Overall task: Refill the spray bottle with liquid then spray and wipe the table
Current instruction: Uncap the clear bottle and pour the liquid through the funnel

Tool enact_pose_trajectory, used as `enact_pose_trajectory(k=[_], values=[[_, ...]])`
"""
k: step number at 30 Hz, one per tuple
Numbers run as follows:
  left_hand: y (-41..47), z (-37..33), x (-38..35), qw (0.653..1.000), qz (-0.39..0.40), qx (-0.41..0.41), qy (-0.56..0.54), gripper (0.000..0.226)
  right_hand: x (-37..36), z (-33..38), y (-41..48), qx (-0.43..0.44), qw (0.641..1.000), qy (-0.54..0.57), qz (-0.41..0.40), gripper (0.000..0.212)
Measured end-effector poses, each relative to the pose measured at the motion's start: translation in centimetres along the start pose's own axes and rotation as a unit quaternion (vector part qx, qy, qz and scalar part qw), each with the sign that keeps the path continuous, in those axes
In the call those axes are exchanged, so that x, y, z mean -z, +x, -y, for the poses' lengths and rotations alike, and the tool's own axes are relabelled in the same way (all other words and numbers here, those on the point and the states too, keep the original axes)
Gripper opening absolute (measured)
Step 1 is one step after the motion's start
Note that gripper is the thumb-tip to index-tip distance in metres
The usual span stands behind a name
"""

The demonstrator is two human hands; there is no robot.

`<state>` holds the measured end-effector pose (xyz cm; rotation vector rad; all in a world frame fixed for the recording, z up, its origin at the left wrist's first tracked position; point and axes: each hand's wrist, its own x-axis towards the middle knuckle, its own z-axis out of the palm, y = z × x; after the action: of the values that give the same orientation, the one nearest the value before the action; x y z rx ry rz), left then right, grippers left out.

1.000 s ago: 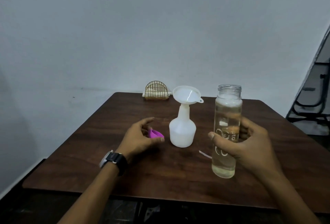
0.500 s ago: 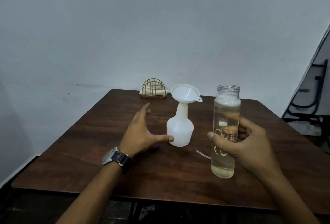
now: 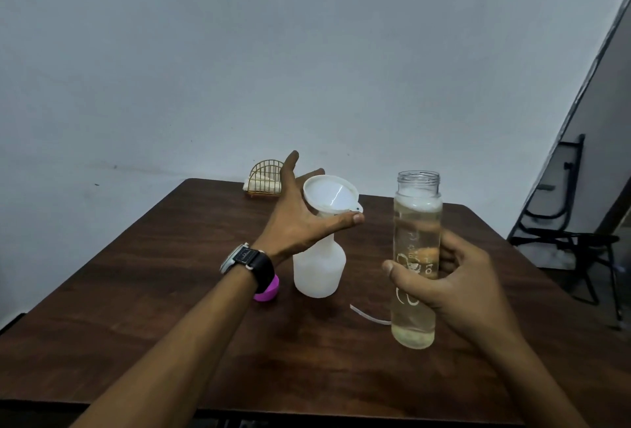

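Observation:
A white spray bottle body (image 3: 319, 267) stands uncapped mid-table with a white funnel (image 3: 330, 196) seated in its neck. My left hand (image 3: 300, 219) is raised at the funnel, fingers spread, thumb under the funnel's rim and fingers behind it. My right hand (image 3: 440, 286) grips a tall clear bottle (image 3: 416, 222) nearly full of pale liquid, upright and lidless, its base low over the table (image 3: 177, 257). A purple cap (image 3: 268, 292) lies behind my left wrist, partly hidden.
A gold wire napkin holder (image 3: 264, 178) with white napkins sits at the table's far edge by the wall. A thin white tube (image 3: 367, 315) lies on the wood near the clear bottle. A black folding chair (image 3: 566, 233) stands at the right.
My left hand let go of the purple cap, left it on the table and rose to the funnel. The clear bottle stays upright in my right hand.

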<state>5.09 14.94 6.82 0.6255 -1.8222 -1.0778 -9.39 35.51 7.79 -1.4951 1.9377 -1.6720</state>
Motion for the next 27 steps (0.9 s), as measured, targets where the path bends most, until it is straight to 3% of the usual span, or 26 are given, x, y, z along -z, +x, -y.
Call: enact_pose_trajectory(k=[6, 9, 14, 18, 23, 27], values=[[0.0, 0.2, 0.0, 1.0, -0.029, -0.004, -0.004, 0.129, -0.3, -0.6, 0.6, 0.0, 1.0, -0.002, 0.009, 0.032], [0.3, 0.1, -0.2, 0.999, -0.041, -0.007, 0.008, 0.132, -0.5, -0.7, 1.0, 0.002, 1.0, -0.011, 0.02, 0.036], [0.6, 0.6, -0.4, 1.0, 0.016, -0.002, -0.003, 0.145, -0.5, -0.9, 1.8, 0.008, 0.999, -0.034, 0.041, 0.041], [0.1, 1.5, 0.0, 0.998, 0.043, 0.0, -0.038, 0.134, -0.4, -1.1, 2.4, 0.017, 0.997, -0.054, 0.053, 0.045], [-0.1, 2.1, 0.1, 1.0, -0.001, -0.013, -0.025, 0.117, -0.3, -1.2, 2.7, 0.025, 0.995, -0.075, 0.063, 0.047], [0.0, 2.6, 0.0, 0.999, -0.021, -0.001, -0.033, 0.122, -0.1, -0.8, 3.0, 0.039, 0.992, -0.095, 0.078, 0.057]])
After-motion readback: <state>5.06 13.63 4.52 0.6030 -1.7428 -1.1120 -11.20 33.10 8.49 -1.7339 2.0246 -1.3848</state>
